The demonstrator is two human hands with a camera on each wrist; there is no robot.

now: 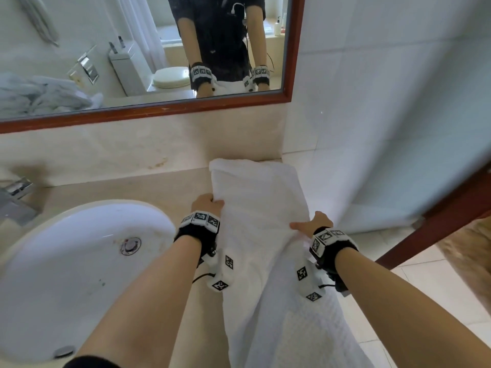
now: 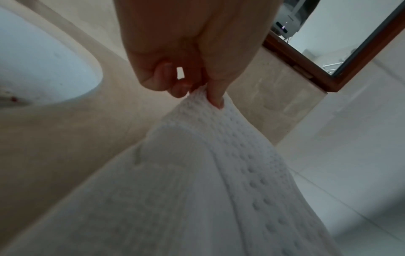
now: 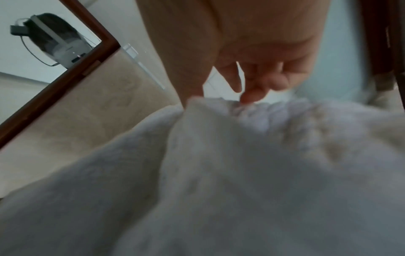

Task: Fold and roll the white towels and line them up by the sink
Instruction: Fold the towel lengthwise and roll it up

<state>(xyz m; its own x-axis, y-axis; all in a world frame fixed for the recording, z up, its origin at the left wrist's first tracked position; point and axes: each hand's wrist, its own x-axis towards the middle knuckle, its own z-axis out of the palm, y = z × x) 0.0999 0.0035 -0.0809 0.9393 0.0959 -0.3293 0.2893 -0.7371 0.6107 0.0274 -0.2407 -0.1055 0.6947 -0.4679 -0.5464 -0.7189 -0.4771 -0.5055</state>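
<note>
A long white towel [image 1: 260, 197] lies lengthwise on the beige counter to the right of the sink [image 1: 79, 261], its near end hanging off the counter's front edge. My left hand [image 1: 206, 204] pinches the towel's left edge [image 2: 197, 110] between thumb and curled fingers. My right hand [image 1: 310, 224] grips the right edge, where the cloth bunches [image 3: 219, 110] under thumb and fingertips. Both hands lift the towel's middle slightly off the counter.
A faucet [image 1: 16, 195] stands at the sink's far left. A wood-framed mirror [image 1: 159, 110] hangs above the backsplash and reflects a heap of white towels [image 1: 45, 94]. A tiled wall [image 1: 385, 128] closes the right side, with a brown door frame [image 1: 438, 221] beside it.
</note>
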